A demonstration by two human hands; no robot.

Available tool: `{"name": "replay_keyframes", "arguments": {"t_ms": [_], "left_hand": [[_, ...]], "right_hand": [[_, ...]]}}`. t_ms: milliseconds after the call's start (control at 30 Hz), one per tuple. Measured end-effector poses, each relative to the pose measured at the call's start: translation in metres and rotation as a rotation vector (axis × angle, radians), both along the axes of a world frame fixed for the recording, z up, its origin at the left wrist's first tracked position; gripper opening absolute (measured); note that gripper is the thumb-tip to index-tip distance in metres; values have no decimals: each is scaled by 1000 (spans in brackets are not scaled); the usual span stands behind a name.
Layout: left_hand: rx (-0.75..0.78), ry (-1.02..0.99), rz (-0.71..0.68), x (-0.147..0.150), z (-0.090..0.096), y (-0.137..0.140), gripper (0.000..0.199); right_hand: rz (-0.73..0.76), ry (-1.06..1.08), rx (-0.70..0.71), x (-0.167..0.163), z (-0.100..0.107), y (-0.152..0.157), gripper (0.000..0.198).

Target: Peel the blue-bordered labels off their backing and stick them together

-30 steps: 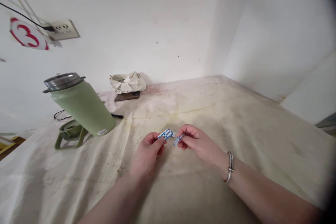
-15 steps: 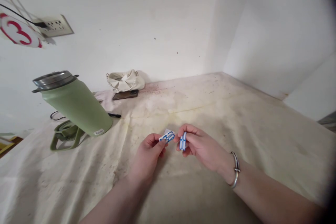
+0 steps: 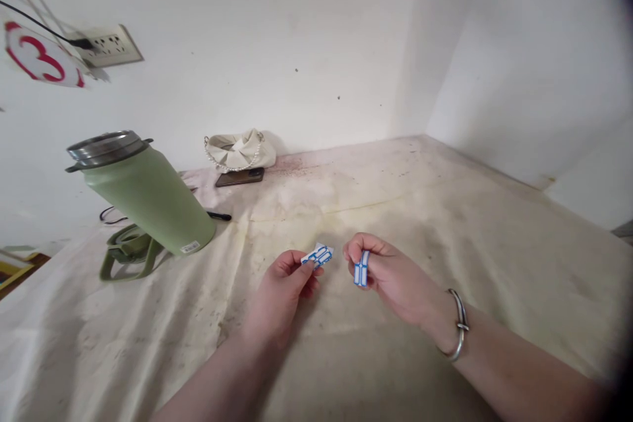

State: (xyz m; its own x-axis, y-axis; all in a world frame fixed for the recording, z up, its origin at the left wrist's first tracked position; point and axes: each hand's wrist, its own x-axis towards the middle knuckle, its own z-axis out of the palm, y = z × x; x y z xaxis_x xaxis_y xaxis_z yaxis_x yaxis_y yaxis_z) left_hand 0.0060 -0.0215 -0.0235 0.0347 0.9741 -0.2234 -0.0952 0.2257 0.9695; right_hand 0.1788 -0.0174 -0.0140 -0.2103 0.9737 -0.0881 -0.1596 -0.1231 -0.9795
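Observation:
Between thumb and fingers, my left hand (image 3: 281,291) pinches a small white piece with blue-outlined boxes (image 3: 319,254), which looks like a sheet of sticker labels. A paler, whitish edge shows behind it. My right hand (image 3: 398,280), a silver bangle at its wrist, is closed on a second white piece with blue outlines (image 3: 361,269), held nearly upright. Both hands are above the cloth-covered table (image 3: 326,356), with a gap between the two pieces. The fingers hide part of each piece.
At left stands a green bottle without its lid (image 3: 151,191); the green lid (image 3: 129,254) lies beside it. A black pen (image 3: 219,216) pokes out behind the bottle. By the wall sit a cream bag (image 3: 240,150) and a dark phone (image 3: 240,177). A socket (image 3: 111,46) is on the wall.
My right hand has moved right, away from my left, carrying its blue-and-white piece. The gap between the hands is wider. The camera view has shifted slightly.

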Motion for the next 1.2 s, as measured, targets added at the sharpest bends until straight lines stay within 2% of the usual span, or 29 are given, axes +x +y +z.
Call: {"name": "replay_keyframes", "arguments": {"t_ms": [200, 333, 500, 633, 800, 1200], "left_hand": [[-57, -109, 5, -1, 3, 0, 16], [-154, -325, 5, -5, 4, 3, 13], [-257, -513, -23, -7, 3, 5, 14], [-225, -473, -49, -4, 3, 2, 11], [-148, -388, -89, -1, 1, -1, 8], [-102, -222, -110, 6, 7, -6, 8]], "right_hand": [[35, -31, -89, -2, 10, -3, 9], [13, 45, -81, -2, 4, 0, 8], [-39, -23, -91, 1, 0, 4, 7], [-31, -52, -94, 1, 5, 1, 11], [90, -49, -129, -1, 10, -5, 11], [131, -129, -35, -4, 16, -9, 16]]}}
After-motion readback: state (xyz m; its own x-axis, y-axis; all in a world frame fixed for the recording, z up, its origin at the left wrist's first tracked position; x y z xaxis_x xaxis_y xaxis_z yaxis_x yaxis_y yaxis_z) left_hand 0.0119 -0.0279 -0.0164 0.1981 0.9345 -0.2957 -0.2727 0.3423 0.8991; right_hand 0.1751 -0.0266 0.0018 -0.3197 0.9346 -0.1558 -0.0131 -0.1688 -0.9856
